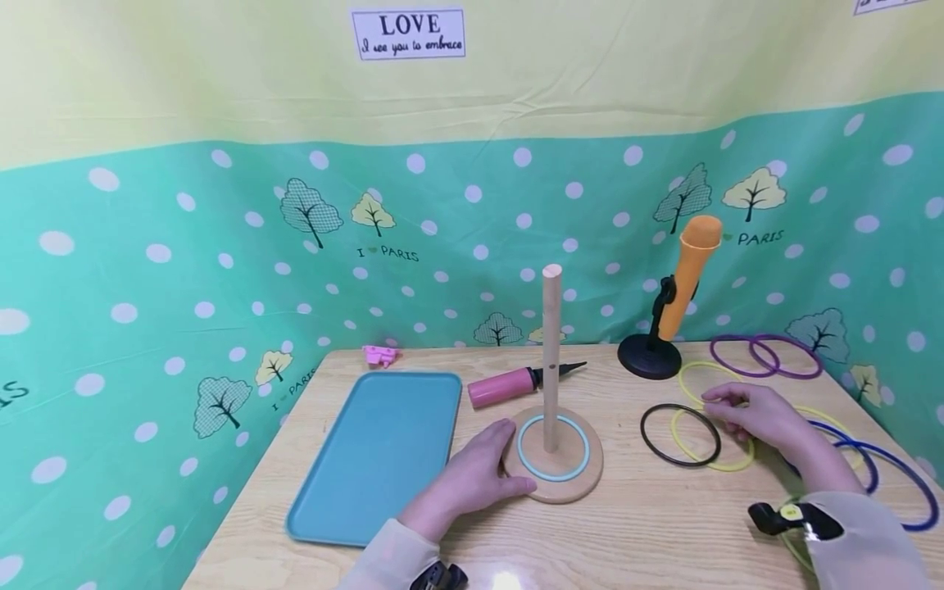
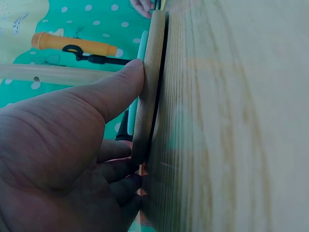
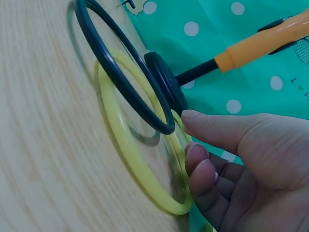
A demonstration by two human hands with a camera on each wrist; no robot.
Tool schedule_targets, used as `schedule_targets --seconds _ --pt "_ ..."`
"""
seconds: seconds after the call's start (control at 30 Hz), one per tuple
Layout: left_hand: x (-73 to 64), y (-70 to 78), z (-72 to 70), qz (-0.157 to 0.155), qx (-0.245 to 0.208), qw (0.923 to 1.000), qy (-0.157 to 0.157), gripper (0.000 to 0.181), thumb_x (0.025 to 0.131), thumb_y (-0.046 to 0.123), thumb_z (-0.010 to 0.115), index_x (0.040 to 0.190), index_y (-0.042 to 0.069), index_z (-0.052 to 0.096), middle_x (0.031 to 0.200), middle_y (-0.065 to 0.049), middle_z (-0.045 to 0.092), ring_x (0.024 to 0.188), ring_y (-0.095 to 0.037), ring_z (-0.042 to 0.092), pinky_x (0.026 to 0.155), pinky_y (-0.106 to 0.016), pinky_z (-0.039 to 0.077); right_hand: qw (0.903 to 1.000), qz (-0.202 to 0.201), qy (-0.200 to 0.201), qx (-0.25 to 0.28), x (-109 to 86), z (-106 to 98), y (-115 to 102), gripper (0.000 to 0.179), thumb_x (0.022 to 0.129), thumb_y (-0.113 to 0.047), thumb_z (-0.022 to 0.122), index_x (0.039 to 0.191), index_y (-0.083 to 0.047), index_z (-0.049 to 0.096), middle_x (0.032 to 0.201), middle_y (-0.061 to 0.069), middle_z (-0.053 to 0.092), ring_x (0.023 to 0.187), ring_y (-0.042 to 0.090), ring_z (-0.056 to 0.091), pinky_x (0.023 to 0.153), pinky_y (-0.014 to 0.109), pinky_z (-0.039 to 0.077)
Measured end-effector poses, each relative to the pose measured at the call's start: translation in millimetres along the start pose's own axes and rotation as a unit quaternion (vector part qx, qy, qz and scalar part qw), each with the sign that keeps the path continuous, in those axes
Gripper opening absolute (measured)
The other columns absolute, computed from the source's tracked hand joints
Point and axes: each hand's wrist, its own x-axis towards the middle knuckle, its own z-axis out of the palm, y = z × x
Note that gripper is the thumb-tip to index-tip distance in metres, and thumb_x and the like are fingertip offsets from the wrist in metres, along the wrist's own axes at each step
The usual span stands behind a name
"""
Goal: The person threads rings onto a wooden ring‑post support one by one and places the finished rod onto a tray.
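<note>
On my head feed the wooden stand (image 1: 551, 410) is upright on the bench (image 1: 612, 533); a light-blue ring (image 1: 554, 478) lies flat on its round base, circling the foot of the pole; the left hand (image 1: 483, 467) holds the left edge of that base, thumb at the front and fingers curled round farther back.

I see the right hand (image 1: 760, 418) well to the right of the stand; its fingers are loosely bent with a narrow gap to the thumb, and I make out nothing held between them; whether a fingertip touches a ring, I cannot tell; between that hand and the stand a black ring (image 3: 115, 75) partly overlaps a yellow ring (image 3: 126, 145).

Farther right of the stand, beyond the hand, I have blue rings (image 1: 932, 492); purple rings (image 1: 820, 360) lie to the stand's far right; behind the stand and to its right, an orange microphone (image 1: 682, 283) leans in a black holder (image 1: 649, 356); just behind the pole lies a pink pump (image 1: 505, 387); to the stand's left is a blue tray (image 1: 383, 451), with a small pink toy (image 1: 379, 356) behind it.
</note>
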Motion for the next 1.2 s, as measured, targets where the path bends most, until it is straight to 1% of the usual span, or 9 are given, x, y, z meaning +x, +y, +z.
schedule_targets --seconds 0.13,0.27,0.43,0.6,0.7,0.83,1.03,1.2 --pt "-0.5 0.4 -1.0 0.001 -0.001 1.0000 0.000 0.104 0.094 0.049 0.089 0.167 -0.006 0.039 0.172 -0.026 0.039 0.158 -0.042 0.041 0.128 -0.057 0.037 1.0000 0.005 -0.001 -0.005 0.4 0.2 2.0 0.044 0.109 -0.021 0.074 0.137 0.012 0.065 0.093 0.007 0.062 0.069 0.017 0.059 0.058 0.029 0.053" --pt "-1.2 1.0 -1.1 -0.002 0.000 1.0000 -0.002 0.104 0.094 0.049 0.089 0.168 -0.004 0.039 0.173 -0.025 0.038 0.158 -0.040 0.040 0.129 -0.056 0.037 0.9999 0.009 -0.002 -0.014 -0.5 0.4 3.0 0.046 0.107 -0.023 0.077 0.137 0.010 0.067 0.100 0.008 0.063 0.068 0.018 0.058 0.056 0.029 0.051" --pt "-0.7 1.1 -0.2 -0.004 -0.004 1.0000 -0.001 0.103 0.094 0.049 0.089 0.168 -0.003 0.039 0.173 -0.024 0.038 0.159 -0.039 0.040 0.129 -0.055 0.036 0.9994 0.006 -0.001 -0.033 -0.9 -0.6 3.8 0.042 0.106 -0.022 0.077 0.135 0.008 0.070 0.106 0.010 0.064 0.068 0.017 0.057 0.055 0.028 0.049" --pt "0.4 1.0 -0.3 0.001 -0.002 1.0000 0.000 0.104 0.094 0.049 0.089 0.167 -0.005 0.039 0.172 -0.026 0.039 0.158 -0.041 0.041 0.129 -0.056 0.036 0.9991 0.000 -0.002 -0.043 0.0 0.1 3.2 0.040 0.106 -0.021 0.077 0.133 0.007 0.072 0.104 0.008 0.063 0.066 0.016 0.056 0.054 0.028 0.049" --pt "-0.7 1.7 -0.6 0.004 -0.001 1.0000 0.001 0.104 0.094 0.049 0.089 0.167 -0.006 0.039 0.172 -0.027 0.039 0.158 -0.041 0.041 0.129 -0.056 0.037 0.9975 -0.019 0.007 -0.067 0.8 0.3 2.1 0.037 0.105 -0.022 0.078 0.129 0.007 0.074 0.101 0.006 0.064 0.074 0.016 0.055 0.061 0.027 0.047" --pt "-1.8 4.1 -2.0 0.007 0.004 1.0000 0.003 0.104 0.093 0.048 0.090 0.166 -0.006 0.040 0.171 -0.028 0.040 0.157 -0.042 0.042 0.128 -0.056 0.038 0.9937 -0.035 0.023 -0.104 1.7 0.9 2.9 0.032 0.104 -0.022 0.080 0.121 0.004 0.077 0.099 0.004 0.065 0.089 0.017 0.053 0.072 0.026 0.043" --pt "-2.5 4.8 -2.3 0.006 0.005 1.0000 0.000 0.103 0.094 0.047 0.090 0.166 -0.006 0.040 0.171 -0.027 0.040 0.157 -0.042 0.042 0.128 -0.057 0.037 0.9926 -0.029 0.031 -0.114 3.3 2.1 6.8 0.024 0.103 -0.023 0.081 0.112 0.000 0.079 0.095 0.004 0.063 0.089 0.022 0.053 0.073 0.030 0.041" --pt "-2.2 4.2 -2.0 0.007 0.005 1.0000 0.001 0.103 0.094 0.048 0.089 0.166 -0.006 0.040 0.171 -0.028 0.040 0.157 -0.042 0.042 0.128 -0.057 0.038 0.9920 -0.029 0.027 -0.120 3.3 2.0 5.8 0.022 0.103 -0.022 0.080 0.108 -0.001 0.079 0.095 0.004 0.066 0.089 0.022 0.054 0.076 0.033 0.043"
